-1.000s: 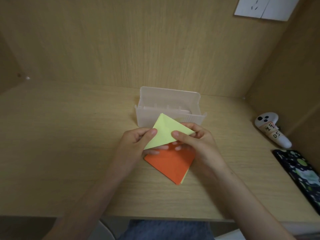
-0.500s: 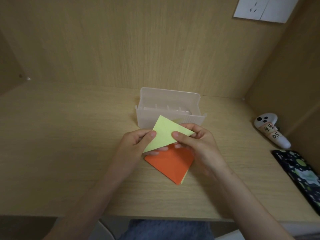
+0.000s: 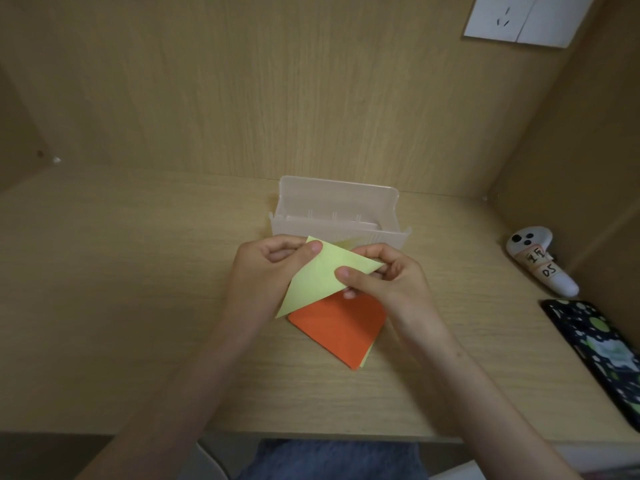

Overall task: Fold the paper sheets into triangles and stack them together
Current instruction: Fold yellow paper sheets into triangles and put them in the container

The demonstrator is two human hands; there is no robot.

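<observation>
Fingers of both hands partly hidden behind the green sheet (image 3: pixel 323 277); only thumbs and a few fingertips show. Green sheet reads as a triangle, held up off the surface (image 3: pixel 121 306); whether it is one layer or folded double cannot be told from this angle. Its low left corner overlaps the orange sheet (image 3: pixel 341 332) in view.

Orange sheet lies flat on the surface, its top part covered by the green sheet and the right hand (image 3: pixel 384 278). A thin yellow-green edge peeks out along its lower right side, so another sheet sits under it; how many cannot be told.

Left hand (image 3: pixel 268 268): pinched on the green sheet's top left corner, thumb on the near face, fingers curled behind.

Right hand: pinched on the right corner, thumb pressed on the near face, index finger arched over the top edge, other fingertips just visible under the sheet above the orange one.

Clear box (image 3: pixel 337 214) stands just behind the hands, lid up; its front wall is partly blocked by them. Inside hard to make out.

White controller (image 3: pixel 538 259) at right, label scrawled, not legible with certainty. Patterned phone (image 3: pixel 602 348) cut off by the right edge. Wall socket (image 3: pixel 519 19) cut off at top.
</observation>
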